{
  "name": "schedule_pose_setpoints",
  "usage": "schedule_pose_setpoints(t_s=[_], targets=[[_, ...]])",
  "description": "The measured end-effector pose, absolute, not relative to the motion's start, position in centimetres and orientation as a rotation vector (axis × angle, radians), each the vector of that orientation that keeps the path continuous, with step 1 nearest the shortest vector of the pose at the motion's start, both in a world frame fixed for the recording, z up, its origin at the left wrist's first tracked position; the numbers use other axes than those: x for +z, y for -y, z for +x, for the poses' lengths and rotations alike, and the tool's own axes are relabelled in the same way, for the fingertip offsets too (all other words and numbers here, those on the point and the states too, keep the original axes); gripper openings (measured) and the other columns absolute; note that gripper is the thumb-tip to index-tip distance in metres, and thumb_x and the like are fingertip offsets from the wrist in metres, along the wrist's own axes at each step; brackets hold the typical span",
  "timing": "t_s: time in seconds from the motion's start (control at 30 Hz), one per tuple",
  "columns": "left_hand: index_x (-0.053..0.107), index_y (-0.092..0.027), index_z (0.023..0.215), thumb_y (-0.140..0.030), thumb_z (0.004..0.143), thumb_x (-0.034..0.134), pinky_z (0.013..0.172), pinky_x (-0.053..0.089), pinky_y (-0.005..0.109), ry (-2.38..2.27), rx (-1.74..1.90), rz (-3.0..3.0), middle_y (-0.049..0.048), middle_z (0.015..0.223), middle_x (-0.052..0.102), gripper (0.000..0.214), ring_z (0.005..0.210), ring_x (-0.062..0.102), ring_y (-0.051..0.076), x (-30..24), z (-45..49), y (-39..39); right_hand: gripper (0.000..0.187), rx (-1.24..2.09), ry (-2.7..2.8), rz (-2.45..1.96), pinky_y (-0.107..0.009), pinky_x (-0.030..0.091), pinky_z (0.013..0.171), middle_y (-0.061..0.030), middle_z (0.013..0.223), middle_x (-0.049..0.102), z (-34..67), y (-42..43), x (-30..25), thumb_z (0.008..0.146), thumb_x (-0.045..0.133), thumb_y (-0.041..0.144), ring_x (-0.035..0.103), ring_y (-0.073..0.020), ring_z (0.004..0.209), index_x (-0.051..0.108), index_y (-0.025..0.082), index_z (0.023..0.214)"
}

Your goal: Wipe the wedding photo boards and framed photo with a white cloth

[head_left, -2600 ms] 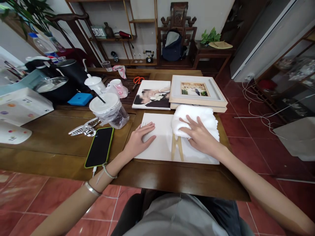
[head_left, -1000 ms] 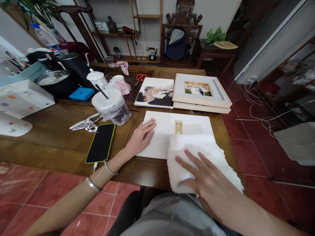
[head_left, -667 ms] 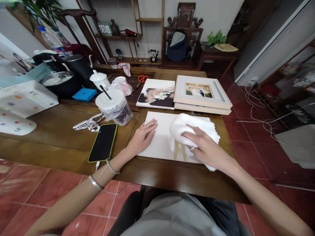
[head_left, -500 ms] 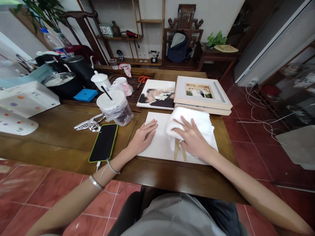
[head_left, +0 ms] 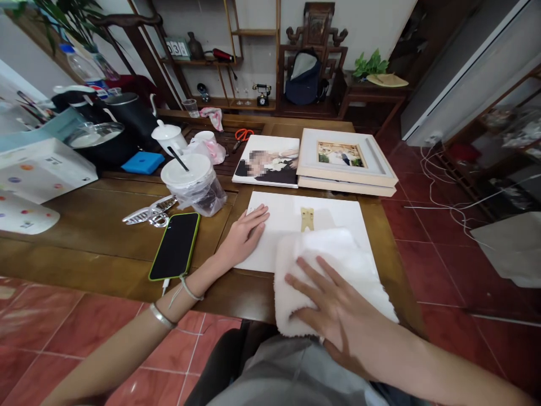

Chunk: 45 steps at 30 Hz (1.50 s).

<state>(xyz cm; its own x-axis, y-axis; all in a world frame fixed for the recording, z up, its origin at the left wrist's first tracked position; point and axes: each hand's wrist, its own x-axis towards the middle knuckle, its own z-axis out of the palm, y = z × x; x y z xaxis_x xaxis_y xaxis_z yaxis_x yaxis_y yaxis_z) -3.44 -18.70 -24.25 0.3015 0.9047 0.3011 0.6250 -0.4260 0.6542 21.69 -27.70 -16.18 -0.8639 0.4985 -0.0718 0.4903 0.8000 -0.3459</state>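
Note:
A white picture frame (head_left: 291, 223) lies face down on the wooden table (head_left: 93, 242), its tan stand hinge (head_left: 307, 218) showing. My left hand (head_left: 245, 234) lies flat and open on the frame's left edge. My right hand (head_left: 333, 304) presses, fingers spread, on a fluffy white cloth (head_left: 333, 265) that covers the frame's near edge and overhangs the table's front.
Behind the frame lie a photo canvas (head_left: 267, 160) and a stacked white framed picture (head_left: 344, 158). A green-cased phone (head_left: 175, 245), a hair clip (head_left: 146, 213) and a lidded cup in a plastic bag (head_left: 192, 183) sit to the left. Pots and boxes crowd the far left.
My right hand has dragged the cloth from the frame's far part toward me, over the near edge, uncovering the stand hinge. My left hand has stayed put.

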Motion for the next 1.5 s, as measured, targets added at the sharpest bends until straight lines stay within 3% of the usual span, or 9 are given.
schedule_pose_setpoints(t_s=[0.17,0.27,0.5,0.73,1.1,1.2,1.33,1.43,1.5], targets=[[0.061,-0.022,0.122,-0.032,0.094,0.042,0.112,0.027,0.049,-1.355,0.92,2.168,0.0097,0.136,0.053,0.035,0.133,0.042,0.022,-24.4,-3.5,18.7,0.053,0.705,2.817,-0.92,-0.046,0.028,0.112,-0.0089,0.14,0.048,22.3,24.9,-14.4,0.069,0.047,0.0,0.029,-0.023,0.138,0.057,0.023,0.115],[0.061,-0.022,0.121,-0.032,0.094,0.042,0.112,0.027,0.049,-1.359,0.929,2.164,0.0095,0.135,0.054,0.035,0.132,0.043,0.023,-24.4,-3.5,18.6,0.05,0.625,2.676,-1.06,-0.05,0.031,0.109,-0.0098,0.13,0.057,21.9,22.4,-15.6,0.073,0.044,0.001,0.031,-0.0256,0.137,0.055,0.022,0.117],[0.061,-0.02,0.122,-0.032,0.094,0.04,0.112,0.027,0.049,-1.36,0.914,2.152,0.01,0.136,0.054,0.036,0.132,0.043,0.023,-24.0,-3.4,18.6,0.063,0.35,2.581,-1.29,-0.069,0.014,0.105,-0.017,0.154,0.016,19.6,18.8,-18.3,0.065,0.048,-0.003,0.009,-0.0396,0.14,0.052,0.018,0.124],[0.061,-0.021,0.12,-0.033,0.095,0.038,0.112,0.028,0.049,-1.368,0.921,2.12,0.0096,0.134,0.056,0.037,0.131,0.044,0.022,-23.8,-3.4,18.7,0.049,0.157,2.823,-1.143,-0.072,0.011,0.103,-0.0156,0.145,0.039,18.0,19.0,-18.7,0.072,0.052,0.007,0.018,-0.0434,0.137,0.057,0.017,0.119],[0.062,-0.018,0.118,-0.032,0.096,0.035,0.112,0.027,0.047,-1.367,0.926,2.115,0.01,0.134,0.056,0.037,0.131,0.044,0.021,-23.9,-3.4,18.6,0.035,0.629,3.003,-0.606,-0.054,0.021,0.11,-0.0089,0.136,0.051,20.1,25.0,-15.4,0.081,0.049,0.014,0.031,-0.0296,0.135,0.057,0.022,0.114],[0.062,-0.018,0.118,-0.032,0.096,0.034,0.112,0.027,0.047,-1.37,0.923,2.107,0.0104,0.134,0.056,0.038,0.131,0.044,0.021,-23.9,-3.4,18.7,0.044,0.751,2.955,-0.691,-0.035,0.044,0.092,-0.0052,0.112,0.063,21.5,24.9,-13.2,0.078,0.047,0.007,0.055,-0.0218,0.111,0.053,0.026,0.118],[0.062,-0.019,0.119,-0.034,0.097,0.032,0.112,0.026,0.047,-1.368,0.926,2.096,0.0094,0.134,0.056,0.04,0.132,0.043,0.021,-23.7,-3.4,18.8,0.042,0.538,2.758,-1.122,-0.026,0.044,0.062,-0.0028,0.084,0.062,22.7,23.2,-12.1,0.079,0.046,0.008,0.059,-0.0199,0.076,0.049,0.025,0.118],[0.061,-0.018,0.119,-0.035,0.098,0.027,0.113,0.026,0.046,-1.368,0.923,2.079,0.009,0.135,0.055,0.044,0.132,0.043,0.021,-23.6,-3.4,18.8,0.036,0.159,2.617,-1.279,-0.03,0.043,0.058,-0.0068,0.084,0.061,22.0,21.7,-12.7,0.083,0.046,0.014,0.055,-0.0227,0.07,0.047,0.02,0.118],[0.061,-0.018,0.12,-0.036,0.098,0.024,0.113,0.026,0.046,-1.369,0.926,2.067,0.0088,0.135,0.055,0.046,0.132,0.043,0.021,-23.4,-3.3,18.8,0.038,-0.095,2.607,-1.28,-0.033,0.044,0.061,-0.0122,0.103,0.061,20.8,20.9,-13.6,0.082,0.045,0.011,0.055,-0.0263,0.081,0.048,0.022,0.118]])
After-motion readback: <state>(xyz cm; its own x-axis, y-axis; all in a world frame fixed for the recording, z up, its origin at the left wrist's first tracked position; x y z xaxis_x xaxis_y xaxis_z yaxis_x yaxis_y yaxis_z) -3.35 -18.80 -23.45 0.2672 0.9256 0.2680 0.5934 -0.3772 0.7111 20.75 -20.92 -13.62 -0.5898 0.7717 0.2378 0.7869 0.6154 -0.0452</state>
